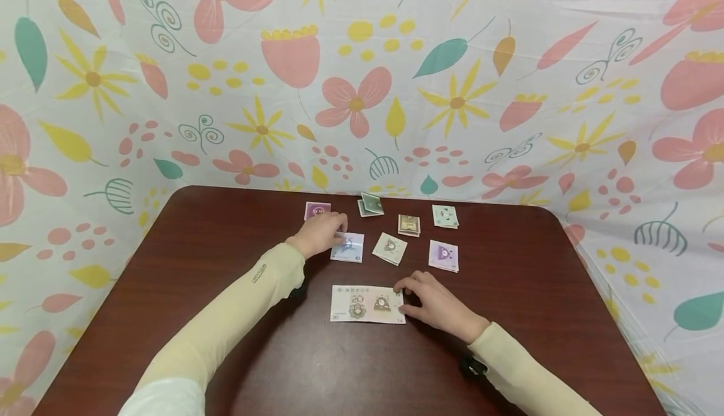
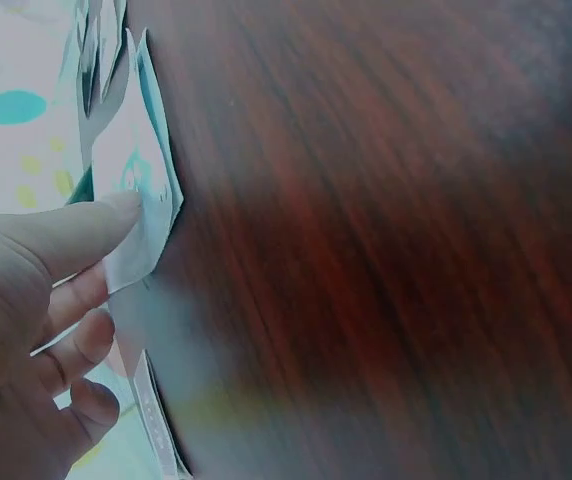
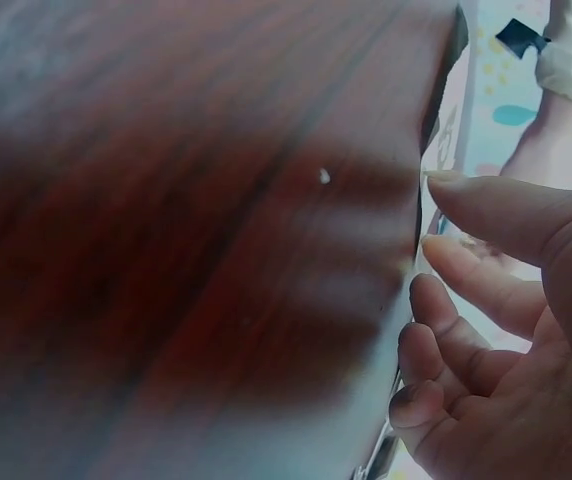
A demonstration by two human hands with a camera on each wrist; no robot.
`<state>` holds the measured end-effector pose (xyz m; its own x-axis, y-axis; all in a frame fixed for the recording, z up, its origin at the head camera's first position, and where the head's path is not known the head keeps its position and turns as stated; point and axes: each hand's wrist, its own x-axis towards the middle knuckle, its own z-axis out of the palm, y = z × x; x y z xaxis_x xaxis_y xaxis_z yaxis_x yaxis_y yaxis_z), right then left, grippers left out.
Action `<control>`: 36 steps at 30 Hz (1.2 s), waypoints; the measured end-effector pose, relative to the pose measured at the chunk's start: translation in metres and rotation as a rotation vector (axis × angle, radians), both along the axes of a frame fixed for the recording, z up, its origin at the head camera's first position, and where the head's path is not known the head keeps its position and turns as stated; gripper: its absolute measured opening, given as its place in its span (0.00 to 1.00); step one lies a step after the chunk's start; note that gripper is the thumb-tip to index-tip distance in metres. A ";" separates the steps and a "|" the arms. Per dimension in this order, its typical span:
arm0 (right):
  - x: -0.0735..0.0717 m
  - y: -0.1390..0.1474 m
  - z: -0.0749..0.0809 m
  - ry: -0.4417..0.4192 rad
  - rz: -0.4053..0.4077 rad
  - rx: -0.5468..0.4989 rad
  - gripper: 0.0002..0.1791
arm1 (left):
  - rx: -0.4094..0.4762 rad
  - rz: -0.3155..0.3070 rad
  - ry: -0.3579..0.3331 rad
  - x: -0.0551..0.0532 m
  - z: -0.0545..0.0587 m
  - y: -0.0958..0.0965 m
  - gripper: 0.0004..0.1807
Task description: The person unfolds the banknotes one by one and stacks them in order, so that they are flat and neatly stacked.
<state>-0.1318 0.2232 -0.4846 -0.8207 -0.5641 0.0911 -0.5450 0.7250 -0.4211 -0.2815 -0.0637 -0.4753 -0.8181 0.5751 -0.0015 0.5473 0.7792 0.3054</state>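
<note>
My left hand (image 1: 321, 232) reaches over the table and pinches a folded blue play banknote (image 1: 347, 249) by its left side. In the left wrist view the thumb lies on the face of this blue note (image 2: 138, 180), the index finger behind it. My right hand (image 1: 440, 306) rests at the right end of a flattened play banknote (image 1: 362, 306) marked 20, its index finger on the upper corner and its thumb by the lower part of that edge. In the right wrist view the thumb and fingers (image 3: 456, 290) are spread apart beside the pale note.
Several folded play notes lie farther back: purple (image 1: 318, 208), dark green (image 1: 371, 205), brown (image 1: 409, 225), pale green (image 1: 445, 216), beige (image 1: 389, 249) and violet (image 1: 444, 256). A flower-printed cloth (image 1: 351, 58) hangs behind the dark wooden table (image 1: 317, 372).
</note>
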 end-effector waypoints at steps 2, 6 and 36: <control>0.000 0.000 0.000 0.001 0.001 0.002 0.16 | 0.006 0.011 0.005 0.002 0.000 -0.001 0.12; 0.000 0.000 0.001 -0.001 0.000 0.005 0.16 | 0.015 0.029 0.037 0.007 -0.001 -0.004 0.13; 0.001 0.001 -0.001 -0.020 -0.019 0.005 0.15 | 0.534 0.160 -0.148 0.052 -0.010 -0.033 0.02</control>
<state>-0.1305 0.2240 -0.4854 -0.8330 -0.5486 0.0721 -0.5227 0.7373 -0.4280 -0.2293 -0.0963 -0.4857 -0.9082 0.3964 0.1340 0.3565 0.5653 0.7439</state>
